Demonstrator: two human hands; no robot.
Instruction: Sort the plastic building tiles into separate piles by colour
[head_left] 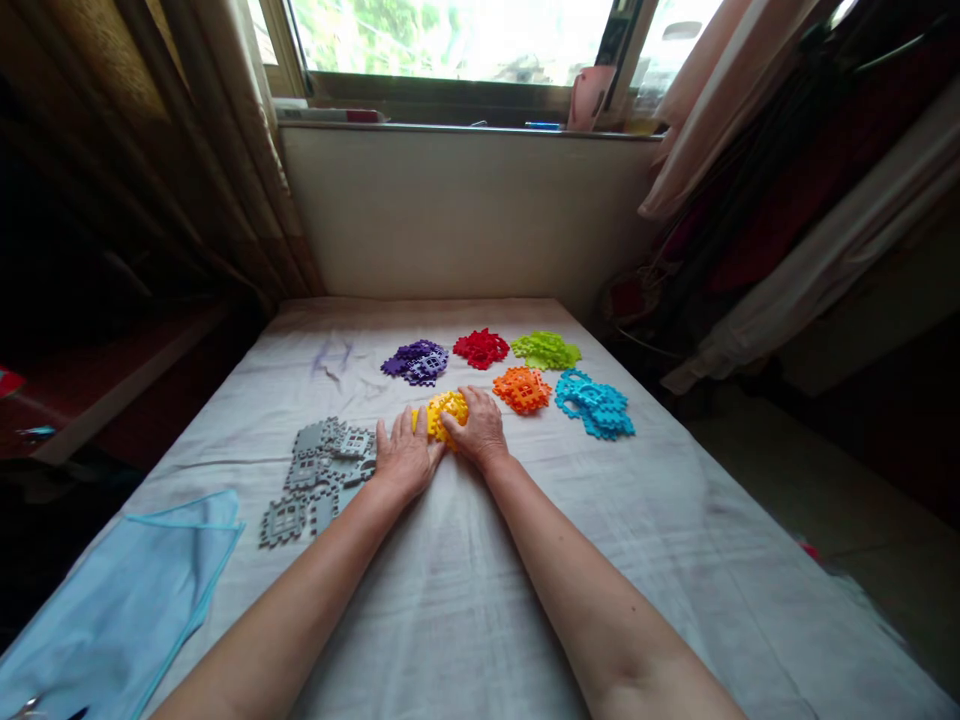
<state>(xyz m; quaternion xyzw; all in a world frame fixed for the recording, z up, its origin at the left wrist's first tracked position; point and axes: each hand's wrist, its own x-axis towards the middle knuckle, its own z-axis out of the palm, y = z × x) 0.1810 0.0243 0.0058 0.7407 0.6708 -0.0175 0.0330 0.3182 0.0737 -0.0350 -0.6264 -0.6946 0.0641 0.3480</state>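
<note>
A pile of yellow interlocking plastic tiles sits on the sheet between my hands. My left hand rests at the pile's left side, fingers stretched out and touching its edge. Curved round the right side, my right hand has its thumb in front and its fingers behind, gripping the tiles. Grey tiles lie spread out to the left, partly hidden by my left hand and forearm. Orange tiles are heaped just right of my right hand.
Purple, red, lime green and blue tile piles lie farther back and right. A light blue cloth bag is at the near left. A window sill and curtains border the white-sheeted surface.
</note>
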